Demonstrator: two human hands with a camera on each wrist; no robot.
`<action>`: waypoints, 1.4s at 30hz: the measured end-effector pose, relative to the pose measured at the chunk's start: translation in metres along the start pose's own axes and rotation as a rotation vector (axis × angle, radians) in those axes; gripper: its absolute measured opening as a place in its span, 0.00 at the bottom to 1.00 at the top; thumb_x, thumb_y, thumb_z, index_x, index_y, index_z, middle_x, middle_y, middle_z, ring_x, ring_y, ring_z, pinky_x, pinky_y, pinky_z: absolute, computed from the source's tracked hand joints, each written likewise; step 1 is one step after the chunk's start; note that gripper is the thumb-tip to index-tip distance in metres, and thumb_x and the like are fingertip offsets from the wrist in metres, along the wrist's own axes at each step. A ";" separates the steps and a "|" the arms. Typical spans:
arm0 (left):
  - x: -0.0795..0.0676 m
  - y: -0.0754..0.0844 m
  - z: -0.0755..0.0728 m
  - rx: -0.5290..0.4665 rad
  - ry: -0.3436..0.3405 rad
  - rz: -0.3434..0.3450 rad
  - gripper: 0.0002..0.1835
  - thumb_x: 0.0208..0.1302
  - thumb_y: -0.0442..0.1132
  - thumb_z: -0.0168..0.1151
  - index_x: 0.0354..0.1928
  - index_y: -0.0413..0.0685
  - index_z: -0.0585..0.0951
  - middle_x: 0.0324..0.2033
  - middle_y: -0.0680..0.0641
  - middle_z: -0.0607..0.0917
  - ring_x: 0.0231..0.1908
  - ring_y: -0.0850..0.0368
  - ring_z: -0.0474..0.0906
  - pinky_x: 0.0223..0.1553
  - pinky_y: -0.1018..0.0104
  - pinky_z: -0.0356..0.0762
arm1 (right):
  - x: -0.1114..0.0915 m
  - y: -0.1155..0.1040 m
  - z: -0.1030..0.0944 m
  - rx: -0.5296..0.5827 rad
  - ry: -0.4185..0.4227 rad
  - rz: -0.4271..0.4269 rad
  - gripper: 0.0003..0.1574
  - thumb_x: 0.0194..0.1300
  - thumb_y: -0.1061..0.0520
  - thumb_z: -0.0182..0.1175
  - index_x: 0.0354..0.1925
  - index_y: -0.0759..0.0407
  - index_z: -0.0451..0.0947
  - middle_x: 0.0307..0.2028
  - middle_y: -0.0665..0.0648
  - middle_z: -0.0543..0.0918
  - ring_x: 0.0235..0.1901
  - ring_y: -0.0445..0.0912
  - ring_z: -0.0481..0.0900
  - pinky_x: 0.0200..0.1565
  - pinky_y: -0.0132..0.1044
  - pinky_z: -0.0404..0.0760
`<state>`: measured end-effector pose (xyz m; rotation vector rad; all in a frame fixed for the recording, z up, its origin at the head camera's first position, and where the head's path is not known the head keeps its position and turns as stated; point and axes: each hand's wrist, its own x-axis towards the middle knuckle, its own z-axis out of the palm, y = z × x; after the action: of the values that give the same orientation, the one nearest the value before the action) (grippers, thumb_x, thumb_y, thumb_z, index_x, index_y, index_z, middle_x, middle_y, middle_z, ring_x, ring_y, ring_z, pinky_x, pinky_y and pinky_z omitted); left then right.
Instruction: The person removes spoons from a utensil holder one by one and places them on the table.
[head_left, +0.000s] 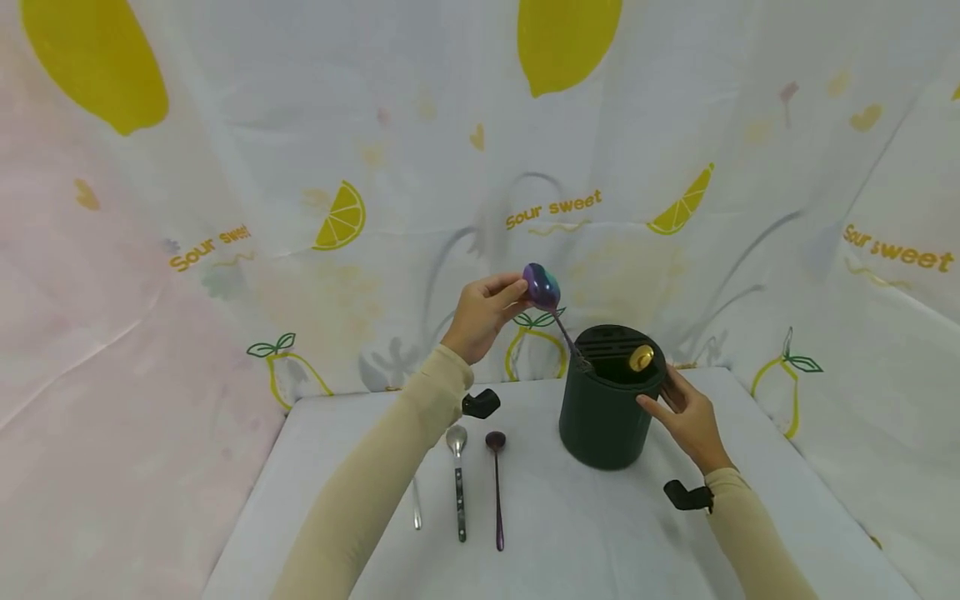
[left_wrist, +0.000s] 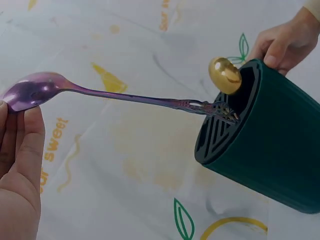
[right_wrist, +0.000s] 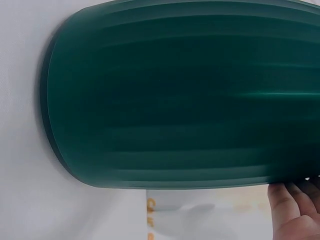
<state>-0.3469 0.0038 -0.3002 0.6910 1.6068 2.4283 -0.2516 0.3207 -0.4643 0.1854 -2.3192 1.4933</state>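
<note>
One left hand (head_left: 478,318) pinching spoon (left_wrist: 120,95), right hand (head_left: 692,423) gripping holder (head_left: 603,423)

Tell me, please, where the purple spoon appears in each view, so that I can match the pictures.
Head: the purple spoon slants just right of centre, bowl uppermost.
Left wrist: the purple spoon runs from near the left edge to past the middle.
Right wrist: not in this picture.
Shared landmark: the green holder, in all three views.

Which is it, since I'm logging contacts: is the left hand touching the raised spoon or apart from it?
Touching. The left wrist view shows the left hand with its fingertips against the bowl of the raised spoon, no gap between.
</note>
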 end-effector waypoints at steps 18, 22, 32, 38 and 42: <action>-0.018 0.005 -0.056 0.035 0.098 -0.058 0.12 0.68 0.28 0.59 0.49 0.28 0.79 0.44 0.40 0.82 0.43 0.53 0.83 0.54 0.61 0.79 | 0.000 -0.002 0.000 -0.008 -0.008 0.002 0.50 0.64 0.54 0.67 0.75 0.61 0.52 0.70 0.64 0.61 0.67 0.58 0.63 0.57 0.19 0.68; -0.023 0.004 -0.067 0.041 0.124 -0.060 0.11 0.68 0.28 0.59 0.49 0.30 0.81 0.43 0.40 0.83 0.43 0.53 0.83 0.53 0.61 0.80 | 0.000 0.000 0.000 -0.002 -0.006 -0.003 0.50 0.64 0.54 0.67 0.74 0.61 0.52 0.70 0.65 0.61 0.67 0.57 0.63 0.57 0.20 0.69; -0.045 -0.009 -0.100 0.051 0.190 -0.128 0.14 0.68 0.28 0.58 0.52 0.26 0.77 0.44 0.41 0.83 0.43 0.54 0.83 0.53 0.63 0.79 | 0.000 0.001 -0.001 -0.007 0.004 -0.016 0.50 0.64 0.54 0.68 0.74 0.61 0.53 0.70 0.65 0.62 0.67 0.56 0.64 0.56 0.17 0.68; -0.057 -0.018 -0.124 0.071 0.222 -0.142 0.17 0.68 0.29 0.58 0.55 0.25 0.75 0.44 0.42 0.83 0.43 0.55 0.84 0.53 0.64 0.79 | 0.000 0.000 -0.001 -0.001 0.003 -0.024 0.49 0.63 0.55 0.68 0.74 0.62 0.53 0.70 0.65 0.62 0.67 0.53 0.64 0.56 0.17 0.68; -0.066 -0.021 -0.141 0.076 0.237 -0.136 0.14 0.69 0.29 0.58 0.52 0.27 0.77 0.42 0.43 0.84 0.41 0.56 0.84 0.52 0.64 0.80 | 0.000 0.000 0.000 0.004 0.004 -0.027 0.49 0.63 0.55 0.68 0.74 0.62 0.54 0.69 0.65 0.62 0.67 0.53 0.65 0.56 0.18 0.68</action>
<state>-0.3546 -0.1289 -0.3832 0.2999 1.7747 2.4356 -0.2513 0.3209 -0.4641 0.2142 -2.3015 1.4843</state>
